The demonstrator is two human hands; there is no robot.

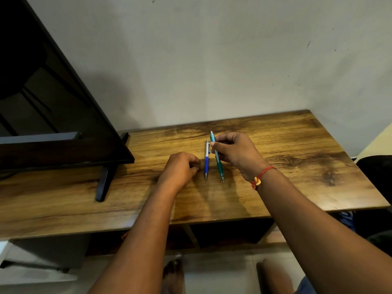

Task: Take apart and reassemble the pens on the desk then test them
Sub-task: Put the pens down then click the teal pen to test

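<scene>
1. The blue and white pen [206, 161] lies flat near the middle of the desk [297, 166], its tip pointing to the near edge. It looks whole, with barrel, clip and tip all in place.
2. The teal pen [218, 164] is just beside it, on the side of the right edge and almost parallel. It also looks whole. I cannot tell if its tip touches the wood or is a little lifted.
3. The right hand [235, 151] pinches the upper half of the teal pen between thumb and curled fingers.
4. The left hand [182, 166] is near the blue and white pen, on the side of the left edge but not touching it. Its fingers are curled in like a loose fist, and I see nothing inside them.
5. My judgement: no loose parts are visible on the desk, so no pen is open now. Whether this is the start or the moment after reassembly, the picture does not say.
6. What seems left: at least the testing, because no paper or ink mark is visible. The teal pen is probably the one in work.
7. A black screen [53, 102] stands at the left part of the desk.
</scene>
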